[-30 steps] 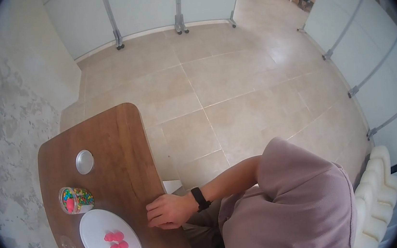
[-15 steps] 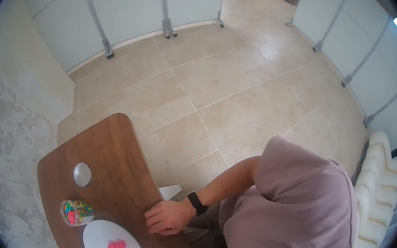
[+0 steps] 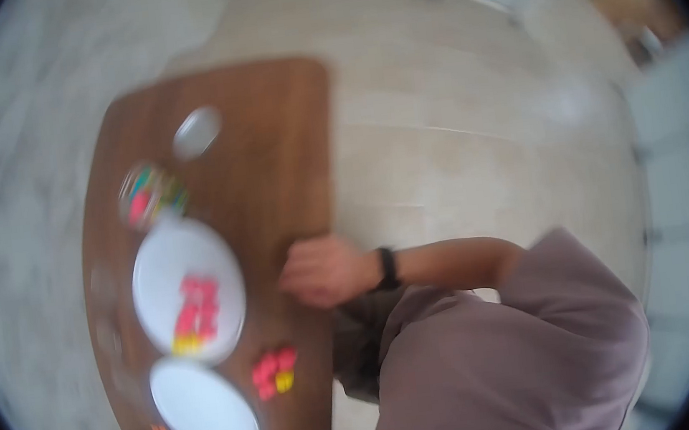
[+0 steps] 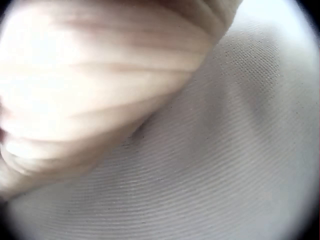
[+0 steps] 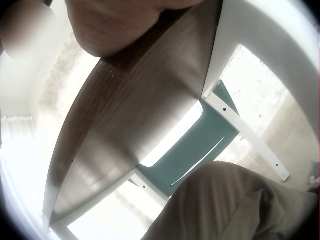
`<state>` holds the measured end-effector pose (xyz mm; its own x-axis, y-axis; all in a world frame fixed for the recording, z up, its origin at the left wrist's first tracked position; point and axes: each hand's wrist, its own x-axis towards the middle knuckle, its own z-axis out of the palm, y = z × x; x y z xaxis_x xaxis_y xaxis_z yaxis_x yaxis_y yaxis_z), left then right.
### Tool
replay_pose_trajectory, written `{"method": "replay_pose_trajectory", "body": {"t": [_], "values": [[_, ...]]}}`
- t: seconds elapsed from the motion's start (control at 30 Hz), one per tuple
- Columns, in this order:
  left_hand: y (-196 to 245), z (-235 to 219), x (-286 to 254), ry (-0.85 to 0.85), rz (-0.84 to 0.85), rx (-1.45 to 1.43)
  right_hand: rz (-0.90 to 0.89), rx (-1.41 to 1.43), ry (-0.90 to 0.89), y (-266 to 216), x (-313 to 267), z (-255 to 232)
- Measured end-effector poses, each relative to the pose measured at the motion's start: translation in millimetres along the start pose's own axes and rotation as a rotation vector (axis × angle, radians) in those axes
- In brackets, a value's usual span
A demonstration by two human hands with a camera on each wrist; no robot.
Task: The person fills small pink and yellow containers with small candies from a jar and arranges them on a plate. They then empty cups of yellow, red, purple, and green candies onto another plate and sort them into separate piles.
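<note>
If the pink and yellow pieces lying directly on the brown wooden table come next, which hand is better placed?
Probably the right hand: it is at the edge of the brown wooden table, near the pink and yellow pieces. The left hand, outside the head view, shows beside pale ribbed fabric.

The head camera is looking down from above on the tabletop [image 3: 262, 148] and right hand [image 3: 327, 271]. The right wrist view is facing the tabletop's underside [image 5: 120, 112] from close by, sharing that hand and the trousers [image 5: 220, 207] with the head view. The left wrist view is tightly facing the left hand [image 4: 95, 90] and ribbed fabric [image 4: 210, 160].
</note>
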<state>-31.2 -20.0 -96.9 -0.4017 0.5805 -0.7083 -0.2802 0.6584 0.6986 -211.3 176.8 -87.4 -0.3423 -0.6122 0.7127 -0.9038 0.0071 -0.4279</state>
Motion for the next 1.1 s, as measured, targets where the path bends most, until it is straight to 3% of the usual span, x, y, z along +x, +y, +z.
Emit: {"method": "replay_pose_trajectory", "body": {"t": [0.07, 0.17, 0.23, 0.37, 0.43, 0.47, 0.53, 0.57, 0.7, 0.77, 0.8, 0.87, 0.97, 1.1], "values": [[-9, 76, -44, 0.120, -0.116, -0.254, -0.009, -0.033, -0.010, 3, 3, 4], [13, 179, -78, 0.253, -0.229, -0.590, -0.002, -0.001, -0.023, 0, 14, 3], [29, 212, -77, 0.320, -0.250, -0.737, 0.003, 0.011, -0.001, -3, 20, 4], [50, 234, -67, 0.378, -0.222, -0.905, -0.001, 0.036, -0.034, -3, 23, 2], [64, 221, -71, 0.397, -0.193, -0.951, 0.038, 0.022, -0.020, -4, 25, 6], [63, 210, -82, 0.328, -0.243, -1.006, 0.027, 0.027, -0.029, -7, 23, 7], [75, 188, -109, 0.497, -0.110, -0.948, 0.096, 0.049, -0.045, -9, 23, 5], [77, 177, -118, 0.600, -0.012, -0.898, 0.090, 0.046, -0.054, -10, 24, 2], [80, 137, -122, 1.171, 0.124, -0.947, 0.190, 0.102, -0.193, -23, 32, -7], [68, 118, -108, 1.488, 0.063, -0.743, 0.237, 0.147, -0.258, -35, 36, -9], [69, 107, -106, 1.489, 0.071, -0.749, 0.298, 0.219, -0.322, -44, 37, -10], [74, 86, -103, 1.687, -0.143, -0.380, 0.366, 0.285, -0.390, -60, 36, -10], [75, 73, -97, 1.646, -0.163, -0.368, 0.245, 0.340, -0.471, -74, 36, -3], [69, 68, -84, 1.727, -0.160, -0.276, 0.239, 0.343, -0.468, -77, 37, 4]]}}
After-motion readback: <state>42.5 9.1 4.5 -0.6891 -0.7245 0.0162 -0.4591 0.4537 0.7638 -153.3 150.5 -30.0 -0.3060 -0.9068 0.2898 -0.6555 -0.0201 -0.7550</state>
